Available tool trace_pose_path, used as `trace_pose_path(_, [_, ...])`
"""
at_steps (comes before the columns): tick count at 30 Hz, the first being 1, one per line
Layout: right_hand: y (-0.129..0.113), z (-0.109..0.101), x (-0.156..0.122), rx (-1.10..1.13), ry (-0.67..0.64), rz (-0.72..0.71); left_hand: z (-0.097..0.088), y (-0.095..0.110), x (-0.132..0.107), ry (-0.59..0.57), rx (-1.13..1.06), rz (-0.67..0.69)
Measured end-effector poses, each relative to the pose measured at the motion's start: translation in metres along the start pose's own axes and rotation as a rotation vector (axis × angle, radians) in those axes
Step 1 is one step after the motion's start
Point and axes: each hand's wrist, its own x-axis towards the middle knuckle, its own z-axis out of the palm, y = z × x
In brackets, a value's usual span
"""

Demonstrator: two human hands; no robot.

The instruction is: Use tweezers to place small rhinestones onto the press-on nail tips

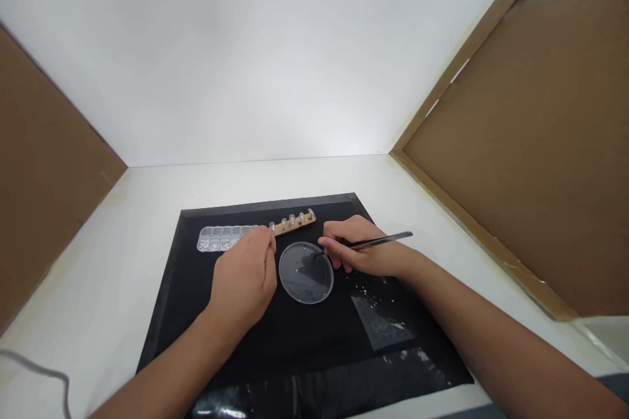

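On a black mat (196,314) lies a round clear dish (305,273) with a few tiny specks in it. My right hand (363,250) pinches thin metal tweezers (388,240), whose tips dip over the dish's upper right rim. My left hand (246,275) rests curled to the left of the dish, its fingertips closed on the near end of a small wooden strip (293,223) that carries several clear pieces. A clear compartment box (221,238) lies just beyond my left hand, partly hidden by it.
A clear plastic bag (381,321) with small glinting bits lies on the mat at the lower right. Brown cardboard panels (531,144) stand on both sides, a white wall behind. A grey cable (44,373) crosses the white table at the lower left.
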Motion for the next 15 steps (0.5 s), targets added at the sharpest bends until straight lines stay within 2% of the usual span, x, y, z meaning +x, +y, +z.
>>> trace_pose_path(8, [-0.0033,-0.0006,0.0007,-0.011,-0.003,0.014,-0.0008,0.0030,0.0017,-0.093,0.094,-0.028])
trace_pose_path(15, [-0.0027,0.0002,0.0005,-0.004,-0.003,0.022,0.0020,0.0029,0.0016,-0.120,0.177,-0.005])
